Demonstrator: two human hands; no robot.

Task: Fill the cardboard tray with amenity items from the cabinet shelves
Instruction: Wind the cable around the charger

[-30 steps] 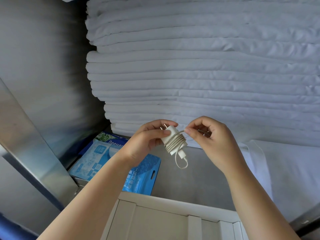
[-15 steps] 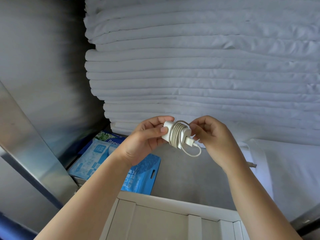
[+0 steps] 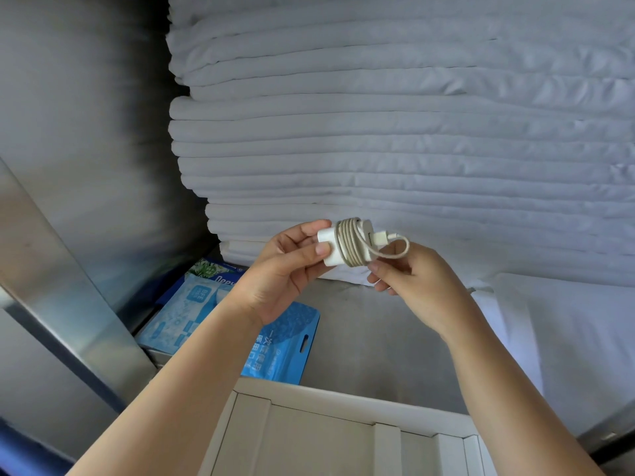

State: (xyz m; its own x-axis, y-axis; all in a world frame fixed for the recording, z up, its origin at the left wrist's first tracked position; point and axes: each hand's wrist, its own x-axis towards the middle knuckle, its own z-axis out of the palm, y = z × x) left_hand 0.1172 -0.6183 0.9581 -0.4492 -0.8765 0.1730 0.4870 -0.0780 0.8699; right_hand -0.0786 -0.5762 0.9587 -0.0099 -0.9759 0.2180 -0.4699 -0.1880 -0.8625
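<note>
A white charger block (image 3: 343, 243) with its cable coiled round it is held up in front of a stack of folded white linen. My left hand (image 3: 285, 269) pinches the block's left end between thumb and fingers. My right hand (image 3: 417, 283) supports the coiled end from below and the right, fingers curled under it; the cable's plug loops out over that hand. The cardboard tray (image 3: 330, 410) with dividers lies below my arms at the bottom of the view.
Blue packets of masks (image 3: 285, 341) lie on the grey shelf at lower left. A tall stack of folded white linen (image 3: 395, 132) fills the back, and more white cloth (image 3: 567, 331) lies at right. A metal cabinet frame (image 3: 58, 297) runs down the left.
The cable has been wound fully round the charger, and the plug end now loops out to the right. Both hands have turned the block and lifted it slightly.
</note>
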